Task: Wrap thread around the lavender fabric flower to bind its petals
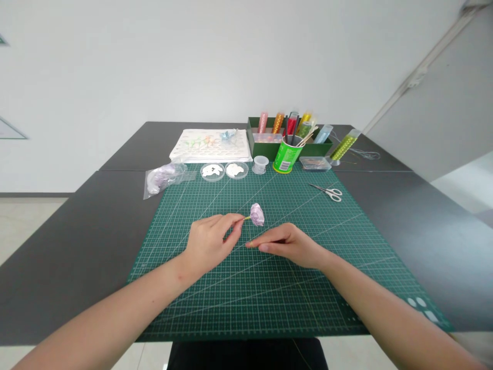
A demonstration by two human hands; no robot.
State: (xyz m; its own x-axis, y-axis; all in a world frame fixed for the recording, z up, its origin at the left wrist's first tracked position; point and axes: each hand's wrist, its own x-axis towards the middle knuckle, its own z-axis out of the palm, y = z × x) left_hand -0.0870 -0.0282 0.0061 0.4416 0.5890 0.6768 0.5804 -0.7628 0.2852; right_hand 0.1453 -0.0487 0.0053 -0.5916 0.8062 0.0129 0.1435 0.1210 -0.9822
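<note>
Between thumb and forefinger, my left hand (213, 237) pinches the short yellow-green stem (247, 218) of a pale purple artificial flower (257, 215). The flower head points right, held above the green cutting mat. Lower and to the right, my right hand (290, 245) is closed, thumb against fingers, on a thin yellowish thread. A faint stretch of this thread (250, 234) runs from the stem down to my right fingertips. More of it trails over the mat towards the front edge and my lap.
Scissors (327, 191) lie on the cutting mat (231, 303) at the right. Behind are two dishes of white pieces (212, 171), a clear spool (260, 164), a green can of sticks (287, 155), a box of ribbon rolls (266, 149) and a plastic bag (164, 177).
</note>
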